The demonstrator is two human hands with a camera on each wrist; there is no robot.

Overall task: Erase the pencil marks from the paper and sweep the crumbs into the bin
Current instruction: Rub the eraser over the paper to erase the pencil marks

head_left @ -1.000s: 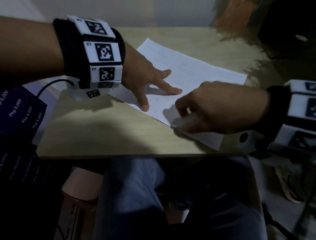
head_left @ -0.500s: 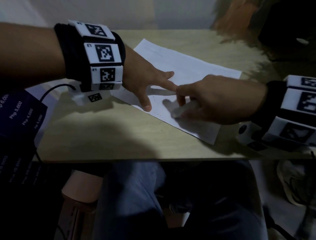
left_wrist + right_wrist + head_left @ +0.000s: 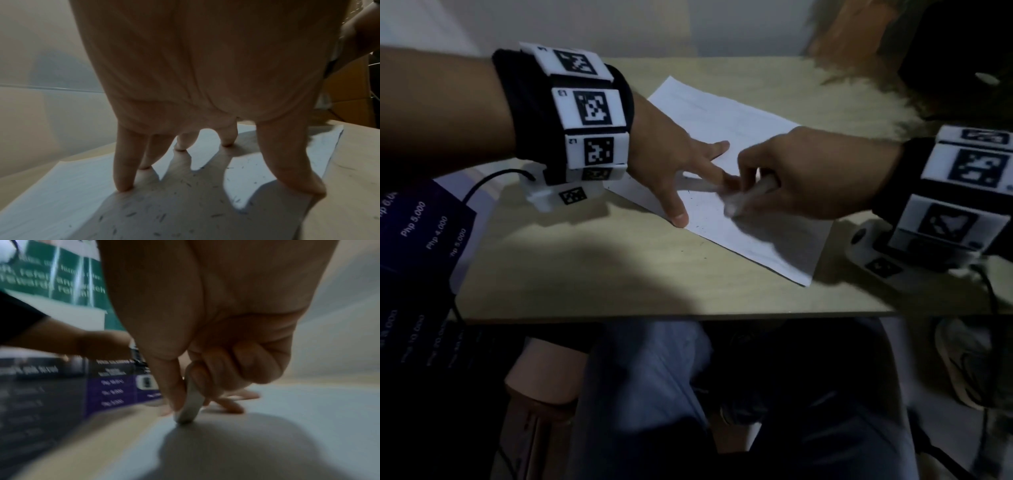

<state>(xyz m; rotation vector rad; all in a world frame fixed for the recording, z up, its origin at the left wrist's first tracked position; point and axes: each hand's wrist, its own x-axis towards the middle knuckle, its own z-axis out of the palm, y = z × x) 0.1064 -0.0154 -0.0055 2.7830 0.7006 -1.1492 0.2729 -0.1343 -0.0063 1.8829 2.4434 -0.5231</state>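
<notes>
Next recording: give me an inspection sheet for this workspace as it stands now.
Surface: light wooden table, partly shadowed.
Job's things: white paper lies flat; dark eraser crumbs scattered on it; white eraser tip on the paper. Bin: nothing seen.
Clutter: purple printed sheet at the left edge.
Grippers: left hand presses spread fingers on the paper; right hand pinches the eraser.
Cables: black cable from the left wrist unit.
Surroundings: shoe on the floor.

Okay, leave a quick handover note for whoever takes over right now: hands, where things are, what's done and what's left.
Left hand: open, fingertips spread, pressing the paper flat on the table.
Right hand: pinches the white eraser, its tip on the sheet.
Done: erasing under way; dark crumbs lie scattered on the paper.
Left: finish any remaining marks, then sweep the crumbs into the bin, which is not in view.
</notes>
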